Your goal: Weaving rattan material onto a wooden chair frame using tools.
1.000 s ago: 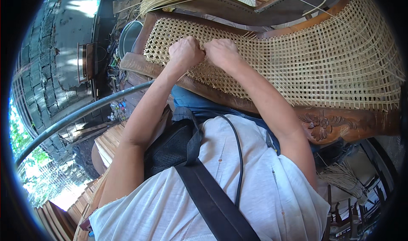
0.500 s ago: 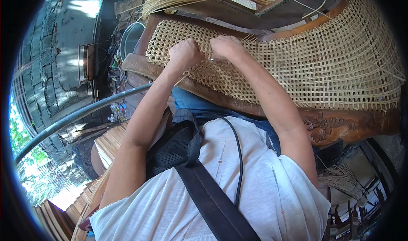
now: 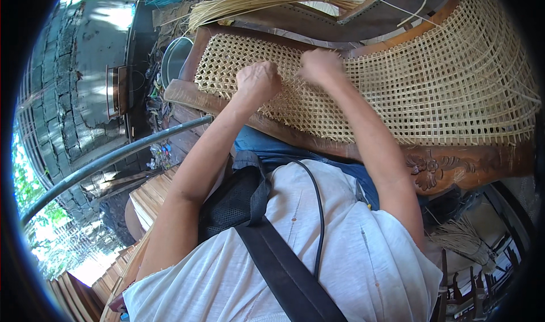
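A long panel of woven cane is stretched in a curved brown wooden chair frame in front of me. Its weave is denser toward the left and a plain open grid on the right. My left hand is closed in a fist over the left part of the cane; whatever its fingers hold is hidden beneath it. Just to the right, my right hand is over the cane near the far rail, smeared by motion, and its fingers are not readable.
A bundle of loose cane strands lies across another wooden frame at the far side. A curved grey metal pipe runs in from the left. A round basin stands past the panel's left end. Carved flowers mark the near right rail.
Both hands have shifted to the right over the cane. The left also came slightly nearer me, while the right is now blurred.
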`<state>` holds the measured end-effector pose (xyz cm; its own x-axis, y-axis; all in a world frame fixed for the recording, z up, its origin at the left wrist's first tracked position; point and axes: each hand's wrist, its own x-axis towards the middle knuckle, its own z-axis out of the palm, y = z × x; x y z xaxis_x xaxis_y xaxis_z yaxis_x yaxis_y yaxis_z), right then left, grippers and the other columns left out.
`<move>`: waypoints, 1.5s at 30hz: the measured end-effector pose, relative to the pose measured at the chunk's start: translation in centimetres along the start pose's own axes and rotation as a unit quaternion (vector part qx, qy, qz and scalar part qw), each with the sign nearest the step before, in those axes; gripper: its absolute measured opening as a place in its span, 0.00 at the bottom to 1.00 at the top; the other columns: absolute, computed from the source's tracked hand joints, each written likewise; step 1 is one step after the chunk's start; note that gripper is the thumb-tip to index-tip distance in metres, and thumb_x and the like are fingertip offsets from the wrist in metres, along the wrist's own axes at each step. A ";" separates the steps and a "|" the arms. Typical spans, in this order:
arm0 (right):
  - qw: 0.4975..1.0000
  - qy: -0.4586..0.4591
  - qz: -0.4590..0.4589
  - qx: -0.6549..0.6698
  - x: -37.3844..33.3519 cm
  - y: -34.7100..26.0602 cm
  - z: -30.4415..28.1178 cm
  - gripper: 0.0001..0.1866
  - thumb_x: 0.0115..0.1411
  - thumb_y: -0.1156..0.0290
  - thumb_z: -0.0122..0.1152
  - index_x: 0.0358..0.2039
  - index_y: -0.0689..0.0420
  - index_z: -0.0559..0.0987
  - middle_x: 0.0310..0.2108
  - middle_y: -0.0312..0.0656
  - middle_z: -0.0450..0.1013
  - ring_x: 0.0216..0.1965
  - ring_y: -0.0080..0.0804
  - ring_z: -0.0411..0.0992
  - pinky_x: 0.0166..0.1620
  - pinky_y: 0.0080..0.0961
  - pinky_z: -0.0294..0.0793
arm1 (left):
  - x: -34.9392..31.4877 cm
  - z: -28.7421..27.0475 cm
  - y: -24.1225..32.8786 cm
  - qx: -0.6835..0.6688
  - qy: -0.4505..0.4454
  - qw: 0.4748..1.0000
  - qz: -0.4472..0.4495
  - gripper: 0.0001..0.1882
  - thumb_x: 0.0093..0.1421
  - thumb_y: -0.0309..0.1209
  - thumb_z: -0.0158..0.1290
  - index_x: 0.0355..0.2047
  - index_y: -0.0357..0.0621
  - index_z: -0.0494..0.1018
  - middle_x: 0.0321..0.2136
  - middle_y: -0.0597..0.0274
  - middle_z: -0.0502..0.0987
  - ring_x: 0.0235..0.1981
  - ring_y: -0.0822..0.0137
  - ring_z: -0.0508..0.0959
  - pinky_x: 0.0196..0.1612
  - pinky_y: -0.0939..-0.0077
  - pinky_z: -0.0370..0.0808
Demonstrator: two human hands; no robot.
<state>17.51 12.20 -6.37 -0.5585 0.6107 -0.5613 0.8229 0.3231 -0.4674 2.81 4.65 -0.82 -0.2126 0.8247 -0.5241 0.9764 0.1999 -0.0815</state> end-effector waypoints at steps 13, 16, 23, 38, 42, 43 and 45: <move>0.988 0.025 -0.020 0.153 0.1 1.8 1.1 0.15 0.57 0.54 0.65 0.34 0.52 0.84 0.34 0.45 0.81 0.40 0.39 0.80 0.46 0.40 0.77 | 2.1 2.3 -1.3 -0.332 0.024 0.942 -0.042 0.17 0.55 0.43 0.62 0.32 0.40 0.83 0.25 0.49 0.82 0.28 0.59 0.83 0.35 0.66 0.78; 0.988 0.061 -0.093 0.108 1.0 1.5 3.1 0.09 0.55 0.66 0.59 0.34 0.52 0.84 0.36 0.45 0.81 0.39 0.40 0.80 0.46 0.41 0.78 | 2.2 2.0 -1.4 -0.226 0.040 0.973 -0.039 0.16 0.51 0.40 0.61 0.27 0.37 0.82 0.22 0.43 0.80 0.27 0.52 0.83 0.35 0.64 0.79; 0.989 0.052 -0.121 0.060 1.4 -1.2 2.3 0.14 0.49 0.72 0.58 0.38 0.55 0.84 0.43 0.46 0.80 0.45 0.43 0.79 0.52 0.39 0.76 | 2.0 0.8 -1.7 -0.224 0.008 0.971 -0.077 0.15 0.49 0.39 0.56 0.25 0.38 0.83 0.14 0.57 0.78 0.19 0.66 0.81 0.29 0.71 0.79; 0.963 -0.108 -0.119 0.215 5.5 1.0 2.9 0.11 0.51 0.63 0.71 0.33 0.54 0.85 0.30 0.41 0.81 0.30 0.34 0.79 0.29 0.33 0.78 | 2.8 3.4 -0.8 -0.032 0.035 0.998 -0.031 0.14 0.53 0.43 0.60 0.29 0.46 0.84 0.22 0.50 0.81 0.26 0.53 0.83 0.35 0.61 0.80; 0.990 -0.030 -0.088 0.108 3.5 0.5 2.4 0.16 0.52 0.57 0.70 0.37 0.53 0.85 0.37 0.44 0.81 0.39 0.42 0.80 0.41 0.40 0.79 | 0.8 2.1 -0.4 -0.083 0.031 0.996 0.014 0.13 0.54 0.41 0.58 0.34 0.49 0.83 0.33 0.44 0.81 0.38 0.48 0.82 0.43 0.59 0.79; 0.993 0.019 -0.073 0.089 2.9 0.6 2.6 0.19 0.51 0.51 0.72 0.36 0.52 0.85 0.39 0.44 0.81 0.41 0.41 0.79 0.49 0.39 0.75 | 0.6 2.3 -0.5 -0.081 0.030 0.996 0.016 0.13 0.54 0.41 0.58 0.34 0.49 0.83 0.33 0.44 0.81 0.38 0.48 0.82 0.43 0.59 0.79; 0.996 0.028 -0.029 0.075 2.2 2.2 0.4 0.20 0.52 0.51 0.71 0.38 0.52 0.85 0.40 0.45 0.81 0.41 0.41 0.79 0.49 0.39 0.75 | -0.4 2.8 -1.0 -0.131 0.093 0.986 0.043 0.12 0.52 0.35 0.58 0.36 0.47 0.81 0.37 0.45 0.79 0.38 0.47 0.80 0.44 0.58 0.77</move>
<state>18.06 13.93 -8.88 -0.5948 0.6343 -0.4938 0.7622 0.2498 -0.5972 2.00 2.65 -2.93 -0.1569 0.9221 -0.3536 0.9528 0.2356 0.1915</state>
